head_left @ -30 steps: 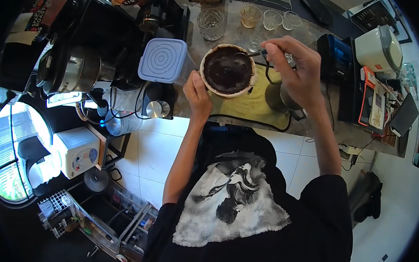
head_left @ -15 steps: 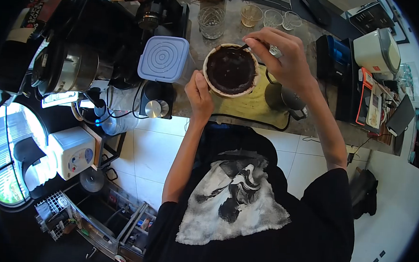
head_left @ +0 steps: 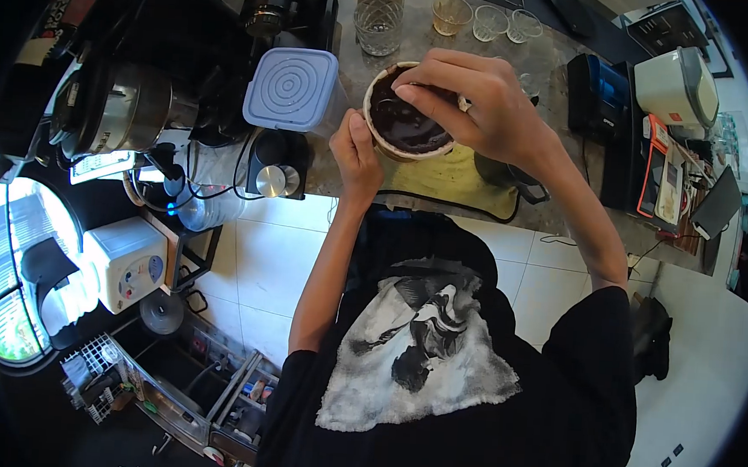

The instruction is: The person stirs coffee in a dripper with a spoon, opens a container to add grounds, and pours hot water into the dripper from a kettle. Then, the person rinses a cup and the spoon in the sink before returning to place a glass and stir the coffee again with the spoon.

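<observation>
A pale-rimmed bowl (head_left: 413,156) filled with dark brown, wet-looking contents (head_left: 410,129) is in front of me on the counter. My left hand (head_left: 358,151) grips the bowl's left side, its thumb up near the rim. Over the bowl's upper right, my right hand (head_left: 476,103) is closed in a pinch on a thin dark handle, mostly hidden now by the fingers; its lower end is in the dark contents. Below the bowl lies a yellow cloth (head_left: 454,187) with a dark edge. A dark metal pitcher (head_left: 496,168) stands on it, partly covered by my right hand.
A lidded square container (head_left: 291,90) is left of the bowl, near a small device with a silver knob (head_left: 272,181). Behind stand a cut-glass tumbler (head_left: 378,27) and several small glasses (head_left: 490,23). A black machine (head_left: 596,97) sits to the right.
My right hand has moved left and slightly down, further over the bowl, with the thin handle. The surface of the dark contents looks disturbed. My left hand keeps its hold on the bowl.
</observation>
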Demonstrator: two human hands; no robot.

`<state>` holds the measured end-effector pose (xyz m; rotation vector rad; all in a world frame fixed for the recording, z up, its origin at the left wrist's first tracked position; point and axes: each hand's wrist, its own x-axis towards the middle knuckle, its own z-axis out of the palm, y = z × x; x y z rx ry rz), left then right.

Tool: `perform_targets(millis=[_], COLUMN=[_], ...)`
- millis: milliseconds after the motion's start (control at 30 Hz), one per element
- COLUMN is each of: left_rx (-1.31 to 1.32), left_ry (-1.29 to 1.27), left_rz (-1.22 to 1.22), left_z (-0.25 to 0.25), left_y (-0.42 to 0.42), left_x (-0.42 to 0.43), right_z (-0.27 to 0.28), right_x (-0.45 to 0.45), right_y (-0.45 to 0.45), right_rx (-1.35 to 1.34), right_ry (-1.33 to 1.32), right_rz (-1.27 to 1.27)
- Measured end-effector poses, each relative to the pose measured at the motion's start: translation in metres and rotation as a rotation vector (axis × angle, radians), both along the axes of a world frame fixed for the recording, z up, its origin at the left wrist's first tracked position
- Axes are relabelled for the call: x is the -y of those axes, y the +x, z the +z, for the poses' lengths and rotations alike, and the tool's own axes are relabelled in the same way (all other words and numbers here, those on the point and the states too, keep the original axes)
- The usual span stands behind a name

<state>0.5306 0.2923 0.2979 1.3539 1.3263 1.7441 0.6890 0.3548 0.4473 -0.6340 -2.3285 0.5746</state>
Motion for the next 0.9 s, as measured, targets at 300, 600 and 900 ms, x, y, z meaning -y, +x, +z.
perform_targets(millis=[300,600,900], left_rx=[0.008,0.007,0.003], left_ry=[-0.008,-0.003,0.008], left_rz=[-0.004,-0.009,-0.005], left_z=[0.005,0.002,0.004], left_y=[0.0,0.0,0.001], left_x=[0.001,0.001,0.001], right_z=[0.01,0.015,-0.009], right_x=[0.021,0.038,0.022], right_y=[0.013,0.038,0.049], right_rx=[0.009,0.051,-0.152], right_ry=[-0.056,-0.043,-0.266], right_rz=[0.039,-0.149,-0.448])
